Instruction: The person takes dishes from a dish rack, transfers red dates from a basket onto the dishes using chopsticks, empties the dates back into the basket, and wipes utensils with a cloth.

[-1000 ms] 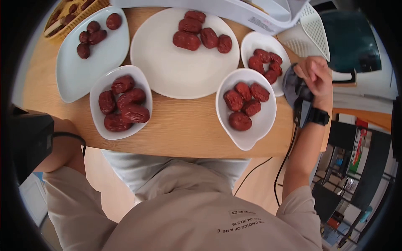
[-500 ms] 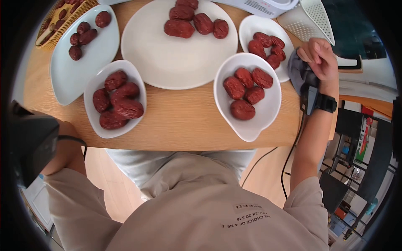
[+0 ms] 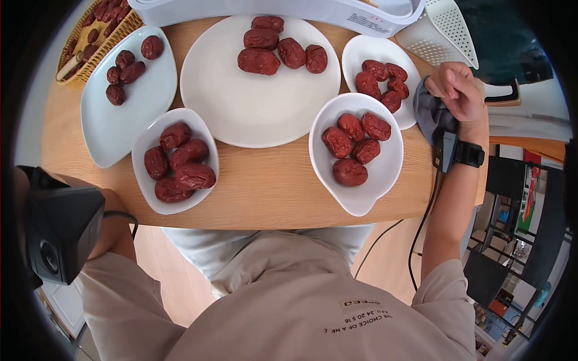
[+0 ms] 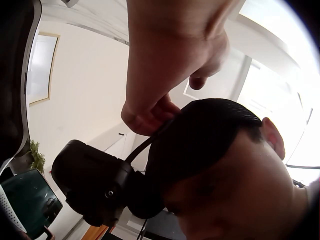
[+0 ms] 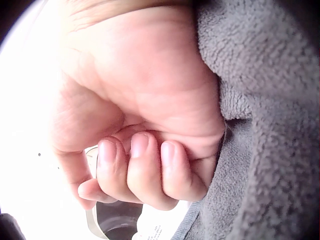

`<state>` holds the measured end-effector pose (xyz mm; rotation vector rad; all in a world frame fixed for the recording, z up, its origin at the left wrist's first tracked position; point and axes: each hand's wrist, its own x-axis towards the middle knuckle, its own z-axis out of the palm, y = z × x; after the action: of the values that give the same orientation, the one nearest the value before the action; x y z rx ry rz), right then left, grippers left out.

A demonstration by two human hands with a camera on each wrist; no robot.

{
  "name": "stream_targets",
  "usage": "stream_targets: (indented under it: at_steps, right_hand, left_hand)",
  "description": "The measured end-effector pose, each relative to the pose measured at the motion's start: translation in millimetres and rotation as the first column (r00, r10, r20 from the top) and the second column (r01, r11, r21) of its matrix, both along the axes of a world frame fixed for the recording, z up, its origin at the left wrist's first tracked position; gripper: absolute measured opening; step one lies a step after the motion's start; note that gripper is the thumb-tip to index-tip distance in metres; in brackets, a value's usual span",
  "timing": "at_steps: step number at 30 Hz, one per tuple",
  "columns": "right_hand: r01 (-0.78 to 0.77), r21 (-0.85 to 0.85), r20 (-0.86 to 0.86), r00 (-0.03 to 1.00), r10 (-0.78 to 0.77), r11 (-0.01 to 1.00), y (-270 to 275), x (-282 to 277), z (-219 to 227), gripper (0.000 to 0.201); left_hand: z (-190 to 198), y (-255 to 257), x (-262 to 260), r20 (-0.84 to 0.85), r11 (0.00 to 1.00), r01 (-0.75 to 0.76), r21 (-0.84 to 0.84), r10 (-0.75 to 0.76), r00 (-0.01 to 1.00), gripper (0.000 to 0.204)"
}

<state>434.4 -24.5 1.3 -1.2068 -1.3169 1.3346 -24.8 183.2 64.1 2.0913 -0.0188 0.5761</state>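
In the left wrist view my left hand (image 4: 175, 75) is raised to my head, bent fingers touching the dark hair (image 4: 195, 130) beside the black head camera (image 4: 92, 180) and its cable. Its thumb stands apart, and the hair partly hides the fingertips. At the table's right side, my right hand (image 3: 459, 90) rests palm up against a grey cloth (image 3: 432, 114), fingers loosely curled with nothing in them. Nearest to it is a small white plate (image 3: 356, 49) with several red dates (image 3: 368, 84). Close by stands a white spouted bowl (image 3: 356, 201) of dates (image 3: 350, 172).
More dates lie on a large round plate (image 3: 241, 114), a pale blue plate (image 3: 108, 135) and in a white bowl (image 3: 141, 195). A wicker basket (image 3: 114, 39) of dates stands at the back left. Behind are a white plastic tray (image 3: 289, 9) and a perforated white container (image 3: 445, 36).
The head view shifts up and then back down, and the black device at my left arm turns its lens into sight. My right hand and the dishes keep their places.
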Motion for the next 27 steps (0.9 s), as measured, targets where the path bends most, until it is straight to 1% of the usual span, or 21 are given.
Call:
stream_targets:
  at_steps: [8,12,15,17,20,22,24,27]
  right_hand:
    - [0.031,-0.004,0.014,0.999,-0.031,0.999,-2,1,-2,0.043]
    - [0.023,-0.014,-0.002,1.000,-0.023,1.000,-2,1,-3,0.042]
    - [0.025,-0.025,-0.048,0.999,-0.026,0.999,-2,2,-4,0.042]
    - [0.039,0.000,-0.009,0.999,-0.039,0.999,-2,0,-6,0.041]
    - [0.017,-0.038,0.023,1.000,-0.016,0.999,0,2,-3,0.042]
    - [0.026,-0.018,0.021,0.999,-0.026,0.999,2,3,-4,0.042]
    - [0.028,-0.050,0.017,0.999,-0.027,0.998,-1,3,-3,0.042]
    - [0.034,-0.043,0.032,0.999,-0.033,0.998,-2,3,-4,0.042]
  left_hand:
    - [9,3,-4,0.042,1.000,0.012,0.004,-0.012,0.999,0.032]
    - [11,5,-7,0.061,1.000,0.022,0.003,-0.022,0.998,0.032]
    - [11,3,-10,0.066,1.000,0.028,-0.008,-0.028,0.997,0.032]
    - [5,-2,-9,0.068,0.998,0.048,-0.041,-0.045,0.997,0.032]
    - [8,-4,-14,0.071,0.998,0.049,-0.049,-0.046,0.996,0.032]
    - [10,-4,-17,0.080,0.998,0.044,-0.043,-0.041,0.996,0.032]
    - [8,-4,-14,0.096,0.997,0.059,-0.052,-0.054,0.994,0.032]
    - [6,-3,-12,0.103,0.994,0.082,-0.066,-0.075,0.992,0.032]
